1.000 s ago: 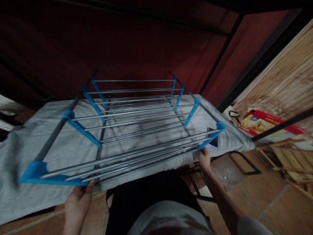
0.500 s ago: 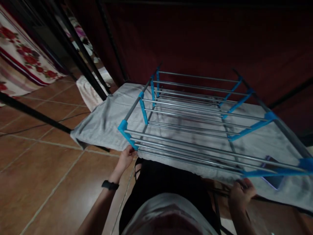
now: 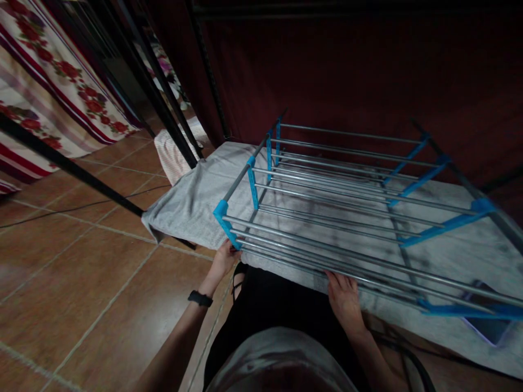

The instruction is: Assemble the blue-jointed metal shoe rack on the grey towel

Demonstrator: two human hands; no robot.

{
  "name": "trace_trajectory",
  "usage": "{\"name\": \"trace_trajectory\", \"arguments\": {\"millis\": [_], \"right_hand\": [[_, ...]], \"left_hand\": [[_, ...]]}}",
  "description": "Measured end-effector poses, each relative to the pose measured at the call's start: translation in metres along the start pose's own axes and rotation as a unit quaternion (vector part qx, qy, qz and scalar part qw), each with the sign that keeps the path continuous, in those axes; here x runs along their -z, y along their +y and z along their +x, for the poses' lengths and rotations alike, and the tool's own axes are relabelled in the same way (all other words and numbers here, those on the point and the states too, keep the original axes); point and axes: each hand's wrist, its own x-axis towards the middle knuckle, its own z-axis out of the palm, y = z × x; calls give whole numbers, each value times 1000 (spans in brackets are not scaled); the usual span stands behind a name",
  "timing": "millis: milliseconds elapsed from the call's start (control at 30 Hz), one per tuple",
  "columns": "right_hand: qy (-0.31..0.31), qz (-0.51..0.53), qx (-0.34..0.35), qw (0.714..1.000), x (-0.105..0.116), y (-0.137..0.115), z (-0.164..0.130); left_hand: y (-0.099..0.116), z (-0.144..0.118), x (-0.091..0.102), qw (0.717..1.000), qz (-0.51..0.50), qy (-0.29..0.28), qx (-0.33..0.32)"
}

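A shoe rack (image 3: 327,227) of grey metal tubes with blue plastic joints lies on its side on a bench (image 3: 192,198) draped in grey cloth. At the rack's near left corner, my left hand (image 3: 224,258) is closed around the lower end of a blue joint, its fingertips partly hidden. My right hand (image 3: 344,296) rests at the bench's front edge, touching the lowest front tube and the cloth. Its fingers are stretched out side by side, not wrapped around the tube. A dark phone (image 3: 490,329) with a light purple edge lies under the rack's near right end.
Behind the bench stands a dark red panel (image 3: 347,71). Black metal bars (image 3: 161,92) rise at the left, and another bar (image 3: 77,169) slants down to the bench's corner. A floral curtain (image 3: 77,81) hangs at far left. A dark cable (image 3: 81,207) crosses the tiled floor (image 3: 102,261).
My right hand has left the rack's near right corner and moved left along the front edge, its fingers now laid out. My left hand stays at the left corner. The view has shifted slightly.
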Motion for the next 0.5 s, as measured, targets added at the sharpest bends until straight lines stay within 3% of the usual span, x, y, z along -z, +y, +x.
{"name": "trace_trajectory", "arguments": {"millis": [233, 500], "right_hand": [[18, 29, 19, 999, -4, 15, -6], [21, 49, 18, 998, -4, 21, -9]], "left_hand": [[2, 0, -3, 999, 10, 31, 12], [17, -9, -8, 994, -92, 15, 63]]}}
